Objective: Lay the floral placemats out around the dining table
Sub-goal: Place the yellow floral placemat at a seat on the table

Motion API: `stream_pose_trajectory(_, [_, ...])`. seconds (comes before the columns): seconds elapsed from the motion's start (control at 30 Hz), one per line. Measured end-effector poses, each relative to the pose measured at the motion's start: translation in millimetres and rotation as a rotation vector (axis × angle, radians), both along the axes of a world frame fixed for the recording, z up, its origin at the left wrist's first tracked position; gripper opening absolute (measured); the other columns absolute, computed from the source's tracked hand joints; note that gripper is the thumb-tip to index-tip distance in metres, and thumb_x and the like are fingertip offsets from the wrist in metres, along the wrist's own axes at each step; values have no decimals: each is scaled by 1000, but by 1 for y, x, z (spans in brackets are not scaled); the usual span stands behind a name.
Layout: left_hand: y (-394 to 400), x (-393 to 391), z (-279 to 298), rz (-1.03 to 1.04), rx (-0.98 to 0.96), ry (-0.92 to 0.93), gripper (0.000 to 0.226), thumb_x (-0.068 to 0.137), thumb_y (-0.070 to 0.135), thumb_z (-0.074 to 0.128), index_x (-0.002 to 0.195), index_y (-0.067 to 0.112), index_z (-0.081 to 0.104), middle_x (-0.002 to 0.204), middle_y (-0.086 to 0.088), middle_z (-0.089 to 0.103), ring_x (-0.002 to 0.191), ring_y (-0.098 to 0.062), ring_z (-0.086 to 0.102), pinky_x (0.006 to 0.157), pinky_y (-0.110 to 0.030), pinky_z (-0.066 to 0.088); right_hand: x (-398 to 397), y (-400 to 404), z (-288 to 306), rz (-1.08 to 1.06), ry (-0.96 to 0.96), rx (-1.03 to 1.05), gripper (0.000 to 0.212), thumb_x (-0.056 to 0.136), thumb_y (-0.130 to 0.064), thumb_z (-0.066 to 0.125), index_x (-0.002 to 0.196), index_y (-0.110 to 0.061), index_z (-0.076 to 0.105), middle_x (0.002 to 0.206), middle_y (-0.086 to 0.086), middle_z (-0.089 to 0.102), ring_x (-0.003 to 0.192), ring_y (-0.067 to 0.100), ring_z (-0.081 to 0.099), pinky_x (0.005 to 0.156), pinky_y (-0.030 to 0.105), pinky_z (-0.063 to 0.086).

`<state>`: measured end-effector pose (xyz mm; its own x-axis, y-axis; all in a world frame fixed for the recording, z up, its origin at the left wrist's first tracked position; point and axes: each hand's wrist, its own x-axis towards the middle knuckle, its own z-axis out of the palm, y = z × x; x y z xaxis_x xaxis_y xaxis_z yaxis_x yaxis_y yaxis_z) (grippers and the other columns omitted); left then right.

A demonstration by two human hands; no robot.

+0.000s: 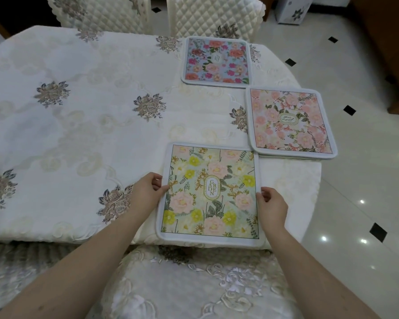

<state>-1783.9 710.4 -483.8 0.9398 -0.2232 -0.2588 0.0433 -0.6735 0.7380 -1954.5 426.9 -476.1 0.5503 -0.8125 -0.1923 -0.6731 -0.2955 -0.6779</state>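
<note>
Covering the dining table (78, 134), a cream embroidered cloth carries three floral placemats. Nearest lies the yellow-green placemat (211, 192) at the near edge, the pink placemat (290, 122) on a stack at the right end, the blue placemat (215, 61) at the far side. Left hand (145, 188) and right hand (272, 203) pinch the nearest mat's side edges.
</note>
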Motion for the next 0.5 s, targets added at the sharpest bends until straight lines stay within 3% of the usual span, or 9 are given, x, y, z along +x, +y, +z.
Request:
stream_pose_trajectory(0.3, [2, -1, -2, -30, 62, -12, 28, 79, 27, 81, 97, 22, 61, 79, 10, 62, 69, -8, 60, 64, -20, 45, -4, -3, -6, 52, 49, -35, 26, 95, -18, 59, 118, -8, 66, 106, 10, 67, 87, 17, 57, 81, 25, 42])
stream_pose_trajectory(0.43, [2, 0, -6, -27, 72, -30, 34, 78, 24, 82, 106, 16, 63, 80, 4, 62, 70, -13, 60, 70, -32, 52, -2, 1, -7, 44, 52, -41, 29, 95, -14, 56, 123, -8, 62, 112, 10, 57, 86, 15, 53, 83, 24, 41])
stream_pose_trajectory(0.5, [1, -1, -5, -44, 74, -41, 41, 79, 25, 80, 114, 15, 61, 84, 1, 61, 72, -16, 59, 67, -31, 51, 0, 3, -8, 46, 29, -43, 31, 94, -10, 55, 125, -10, 60, 112, 7, 52, 90, 19, 56, 84, 27, 43])
